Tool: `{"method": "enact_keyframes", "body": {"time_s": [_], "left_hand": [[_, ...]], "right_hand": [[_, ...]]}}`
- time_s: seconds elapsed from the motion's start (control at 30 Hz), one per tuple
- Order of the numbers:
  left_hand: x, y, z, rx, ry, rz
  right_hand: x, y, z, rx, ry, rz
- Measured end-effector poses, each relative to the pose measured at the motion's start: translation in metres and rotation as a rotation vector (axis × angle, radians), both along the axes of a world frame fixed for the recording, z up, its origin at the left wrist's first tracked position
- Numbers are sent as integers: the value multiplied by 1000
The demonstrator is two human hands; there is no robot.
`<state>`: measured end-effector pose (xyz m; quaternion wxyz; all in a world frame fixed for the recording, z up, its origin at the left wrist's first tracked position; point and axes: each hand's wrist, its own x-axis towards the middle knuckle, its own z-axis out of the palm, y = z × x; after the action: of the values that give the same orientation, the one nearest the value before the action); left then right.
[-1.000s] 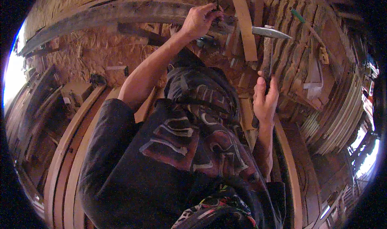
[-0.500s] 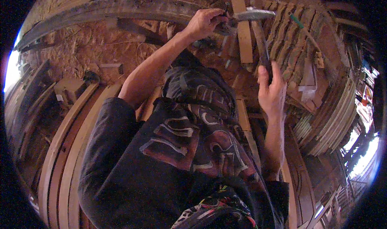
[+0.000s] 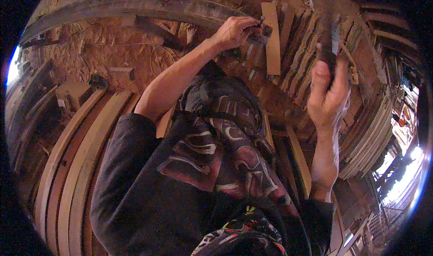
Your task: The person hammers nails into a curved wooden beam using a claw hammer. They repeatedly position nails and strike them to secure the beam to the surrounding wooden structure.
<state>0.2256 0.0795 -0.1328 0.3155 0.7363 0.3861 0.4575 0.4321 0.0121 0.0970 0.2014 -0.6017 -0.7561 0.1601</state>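
At the right end of a long dark beam point(image 3: 180, 7), the fingers of my left hand point(image 3: 235, 32) are pinched together. A small dark tip point(image 3: 262, 19) shows at the fingertips, too small to name. My right hand point(image 3: 329, 91) grips a hammer point(image 3: 328, 53) by its dark handle, raised apart from the beam on the right. Motion smears the hammer's head. Beside the beam's end lies a flat light board point(image 3: 271, 39), close to my left fingertips.
Rough wooden strips point(image 3: 300, 53) lie side by side on the right, with stacked thin boards point(image 3: 370, 139) beyond. Long pale planks point(image 3: 85, 161) lie at my left. Wood shavings point(image 3: 103, 48) cover the reddish ground below the beam.
My right hand has swung the hammer up and to the right, away from the beam's end. My left hand stays pinched there, slightly shifted.
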Motion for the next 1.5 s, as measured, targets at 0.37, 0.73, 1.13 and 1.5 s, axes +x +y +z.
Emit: {"method": "enact_keyframes", "body": {"time_s": [0.37, 0.73, 1.13, 1.5], "left_hand": [[-1, -12, -8, -33, 4, 10], [7, -23, 18, -78, 2, 122], [-2, -4, 30, -449, -17, 343], [13, -6, 36, -286, 54, 165]], "right_hand": [[-10, -10, 1, -33, 32, -58], [19, -46, -47, -368, 194, -203], [13, -107, -82, -568, 696, -517], [20, -110, -100, -606, 740, -622]]}}
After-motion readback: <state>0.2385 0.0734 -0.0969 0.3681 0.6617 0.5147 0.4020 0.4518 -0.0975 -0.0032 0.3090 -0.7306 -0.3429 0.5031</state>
